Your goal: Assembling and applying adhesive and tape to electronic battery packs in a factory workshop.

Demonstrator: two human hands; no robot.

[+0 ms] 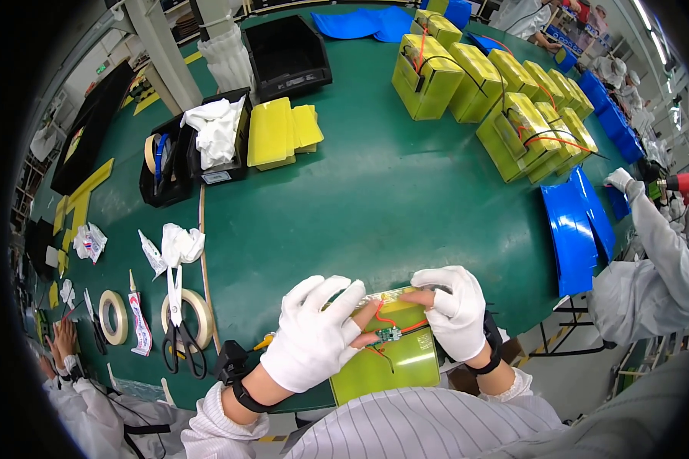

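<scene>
A yellow-green wrapped battery pack (406,367) lies at the table's near edge, against my body. On it sits a small green circuit board (389,334) with red wires and a dark thin lead. My left hand (318,329), in a white glove with bare thumb and fingertip, pinches the board's left end. My right hand (453,310), gloved likewise, is closed on the pack's far right edge, its bare tip pressed along the clear-covered end. Its lower fingers are partly hidden.
Left of my hands lie black-handled scissors (182,336), tape rolls (114,317) and a glue tube (139,325). Several finished-looking yellow packs (429,76) stand far right, near blue sheets (578,229). Black bins (287,57) stand far left. A co-worker (651,268) holds a red tool at right.
</scene>
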